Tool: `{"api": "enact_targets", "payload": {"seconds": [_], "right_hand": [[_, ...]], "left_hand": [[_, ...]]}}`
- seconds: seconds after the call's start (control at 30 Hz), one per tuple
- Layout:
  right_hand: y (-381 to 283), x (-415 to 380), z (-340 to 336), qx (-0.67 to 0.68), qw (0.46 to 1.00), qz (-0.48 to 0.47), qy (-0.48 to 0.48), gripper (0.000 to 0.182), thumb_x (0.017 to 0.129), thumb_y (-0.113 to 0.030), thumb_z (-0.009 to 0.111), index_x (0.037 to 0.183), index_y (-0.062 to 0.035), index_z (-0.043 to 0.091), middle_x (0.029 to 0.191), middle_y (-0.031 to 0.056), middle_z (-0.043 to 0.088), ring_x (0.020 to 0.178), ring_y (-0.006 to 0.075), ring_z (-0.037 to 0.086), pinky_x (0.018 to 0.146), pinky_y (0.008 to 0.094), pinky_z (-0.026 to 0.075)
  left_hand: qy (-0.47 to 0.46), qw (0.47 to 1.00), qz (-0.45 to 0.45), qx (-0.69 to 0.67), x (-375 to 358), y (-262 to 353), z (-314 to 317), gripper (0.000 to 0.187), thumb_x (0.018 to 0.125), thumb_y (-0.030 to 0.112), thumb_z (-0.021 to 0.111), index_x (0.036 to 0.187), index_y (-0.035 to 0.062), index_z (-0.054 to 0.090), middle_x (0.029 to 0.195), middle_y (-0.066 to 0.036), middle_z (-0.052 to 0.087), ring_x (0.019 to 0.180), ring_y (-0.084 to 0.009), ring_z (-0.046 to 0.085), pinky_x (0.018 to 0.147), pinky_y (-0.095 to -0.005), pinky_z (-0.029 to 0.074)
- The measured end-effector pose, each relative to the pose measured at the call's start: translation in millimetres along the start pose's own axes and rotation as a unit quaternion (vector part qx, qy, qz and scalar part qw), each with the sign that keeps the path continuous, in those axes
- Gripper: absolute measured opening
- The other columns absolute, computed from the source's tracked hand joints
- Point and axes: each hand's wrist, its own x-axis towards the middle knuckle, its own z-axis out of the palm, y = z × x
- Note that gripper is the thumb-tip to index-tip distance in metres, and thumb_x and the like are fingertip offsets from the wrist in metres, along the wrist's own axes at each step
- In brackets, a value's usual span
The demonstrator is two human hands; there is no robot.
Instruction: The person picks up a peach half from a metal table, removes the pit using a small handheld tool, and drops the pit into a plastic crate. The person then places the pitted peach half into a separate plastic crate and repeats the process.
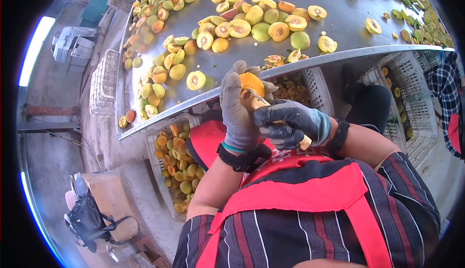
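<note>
My left hand (238,113), in a grey glove, holds a halved orange-yellow fruit (252,84) just beyond the table's front edge. My right hand (293,122), in a dark grey glove, is wrapped round a tool with a light wooden handle (304,142). The tool's front end meets the cut side of the fruit; its tip is hard to make out. Behind my hands, many halved fruits (239,28) lie on the metal table (227,72), several with the cut face and pit up.
A crate of orange fruit halves (181,171) stands at lower left; another crate (317,91) sits under the table edge. Farther right are a white crate (411,89) and a person's checked sleeve (443,86). A black bag (87,219) rests beside a cardboard box (114,200).
</note>
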Motion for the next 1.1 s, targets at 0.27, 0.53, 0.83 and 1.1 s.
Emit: {"api": "enact_targets", "payload": {"seconds": [0.27,0.53,0.83,1.1], "right_hand": [[-5,-6,2,-0.467,0.872,-0.112,0.098,0.028,0.084,-0.032,0.062,0.088,-0.0054,0.055,0.061,0.0019,0.054,0.045,0.0088,0.051,0.039,0.0228,0.038],[-12,-21,-18,-0.785,0.590,-0.054,0.182,0.029,0.081,-0.028,0.058,0.097,-0.0041,0.051,0.079,0.0209,0.061,0.075,0.0401,0.059,0.064,0.0427,0.047],[-5,-27,-51,-0.821,0.525,-0.001,0.222,0.040,0.083,-0.043,0.055,0.093,-0.0045,0.057,0.082,0.0206,0.062,0.077,0.0364,0.060,0.069,0.0430,0.047],[1,-8,-66,-0.694,0.638,0.010,0.333,0.058,0.086,-0.057,0.045,0.085,-0.0020,0.064,0.075,0.0209,0.061,0.068,0.0374,0.058,0.064,0.0417,0.046]], "left_hand": [[0.024,0.997,-0.065,-0.034,5,-3,-3,0.040,0.092,0.041,0.046,0.117,0.0090,0.043,0.100,-0.008,0.056,0.072,-0.0260,0.062,0.056,-0.0295,0.051],[0.034,0.979,-0.067,-0.192,14,15,-43,0.049,0.088,0.048,0.050,0.111,0.0045,0.049,0.095,-0.012,0.059,0.078,-0.0309,0.062,0.066,-0.0339,0.054],[0.162,0.713,-0.041,0.681,-75,144,-185,0.033,0.085,0.026,0.060,0.102,-0.0019,0.061,0.096,-0.012,0.063,0.089,-0.0172,0.059,0.078,-0.0280,0.048],[0.082,0.601,0.075,0.791,72,97,-124,0.057,0.074,0.029,0.069,0.121,0.0032,0.050,0.114,-0.018,0.058,0.106,-0.0284,0.056,0.087,-0.0363,0.045]]}}
